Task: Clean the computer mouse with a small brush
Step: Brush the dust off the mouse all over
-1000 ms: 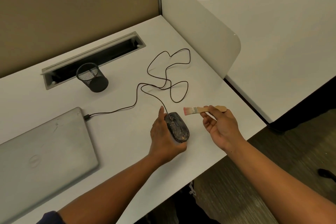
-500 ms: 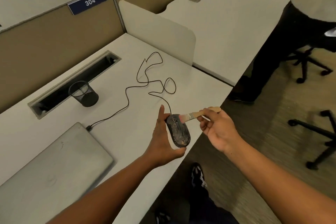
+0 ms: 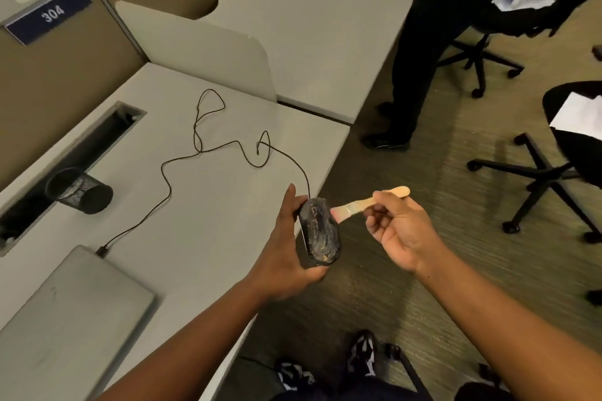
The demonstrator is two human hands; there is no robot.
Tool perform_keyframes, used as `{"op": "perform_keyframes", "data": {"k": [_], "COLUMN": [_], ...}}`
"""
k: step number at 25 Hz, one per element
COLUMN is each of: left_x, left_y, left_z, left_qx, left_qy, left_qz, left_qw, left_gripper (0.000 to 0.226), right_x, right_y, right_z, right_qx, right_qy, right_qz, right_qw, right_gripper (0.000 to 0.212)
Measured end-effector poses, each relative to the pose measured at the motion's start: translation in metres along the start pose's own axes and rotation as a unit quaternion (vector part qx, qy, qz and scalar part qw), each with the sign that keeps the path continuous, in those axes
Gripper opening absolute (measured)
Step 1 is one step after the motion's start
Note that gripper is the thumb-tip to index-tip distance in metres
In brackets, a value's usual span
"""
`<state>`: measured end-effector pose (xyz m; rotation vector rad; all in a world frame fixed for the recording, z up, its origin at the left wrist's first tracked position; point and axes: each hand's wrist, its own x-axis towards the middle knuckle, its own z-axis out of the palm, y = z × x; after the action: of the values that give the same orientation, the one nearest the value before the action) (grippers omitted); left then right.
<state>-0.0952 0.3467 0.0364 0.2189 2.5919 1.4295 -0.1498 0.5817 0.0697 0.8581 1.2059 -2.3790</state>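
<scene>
A dusty black computer mouse [image 3: 321,231] is held up off the white desk [image 3: 208,205], past its front edge, in my left hand [image 3: 286,247], which grips it from the left side and below. Its thin black cable [image 3: 208,153] loops back over the desk to the closed grey laptop [image 3: 68,319]. My right hand [image 3: 399,231] pinches the wooden handle of a small brush [image 3: 361,205]. The pink bristles touch the mouse's upper right side.
A black mesh pen cup [image 3: 79,190] stands by the cable slot at the desk's back. A white divider panel [image 3: 202,52] separates the neighbouring desk. A person [image 3: 423,52] stands to the right among black office chairs [image 3: 553,172]. My shoes show on the carpet below.
The view swung right and the mouse was lifted off the desk and out past its edge. The brush moved left until its bristles met the mouse.
</scene>
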Motion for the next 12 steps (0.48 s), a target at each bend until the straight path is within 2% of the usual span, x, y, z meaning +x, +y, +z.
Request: {"op": "perform_keyframes", "data": {"k": [5, 8, 12], "left_x": [0.01, 0.012, 0.016], "left_y": [0.021, 0.033, 0.035], "left_z": [0.028, 0.039, 0.043], "left_qx": [0.063, 0.088, 0.12], "left_qy": [-0.032, -0.047, -0.064], "left_qz": [0.015, 0.012, 0.015], "left_qw": [0.997, 0.995, 0.991], "left_gripper": [0.151, 0.148, 0.149], "right_x": [0.007, 0.007, 0.007], "right_y": [-0.022, -0.033, -0.042], "right_z": [-0.046, -0.058, -0.063], "right_qx": [-0.071, -0.08, -0.111], "right_qy": [-0.007, -0.042, -0.092], "right_qz": [-0.021, -0.029, -0.062], "right_qw": [0.997, 0.995, 0.988], "right_gripper": [0.014, 0.009, 0.016]}}
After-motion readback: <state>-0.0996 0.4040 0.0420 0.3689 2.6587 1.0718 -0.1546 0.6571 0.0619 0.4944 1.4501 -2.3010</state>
